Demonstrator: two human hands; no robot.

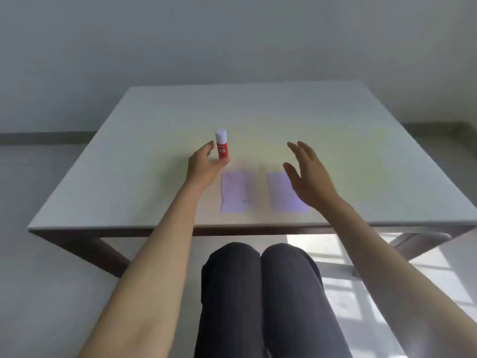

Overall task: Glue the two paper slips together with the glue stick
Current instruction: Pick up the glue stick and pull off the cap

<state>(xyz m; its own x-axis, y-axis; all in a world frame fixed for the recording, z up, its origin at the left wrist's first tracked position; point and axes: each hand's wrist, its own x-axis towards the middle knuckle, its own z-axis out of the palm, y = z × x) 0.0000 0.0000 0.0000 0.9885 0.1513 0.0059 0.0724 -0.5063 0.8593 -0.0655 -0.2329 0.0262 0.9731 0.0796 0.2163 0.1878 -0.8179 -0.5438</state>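
Note:
A red glue stick (222, 148) with a white cap stands upright on the table, left of centre. My left hand (204, 165) is open just beside it, fingers curved around its left side and thumb near its base, without a closed grip. Two pale lilac paper slips lie flat side by side near the table's front edge: the left slip (236, 192) is fully in view, while the right slip (282, 195) is partly covered by my right hand (308, 177). That hand hovers open above it, fingers spread and pointing away from me.
The light table (335, 130) has its front edge close to my knees (260, 280). Dark table legs run underneath on both sides. A plain wall rises behind the table.

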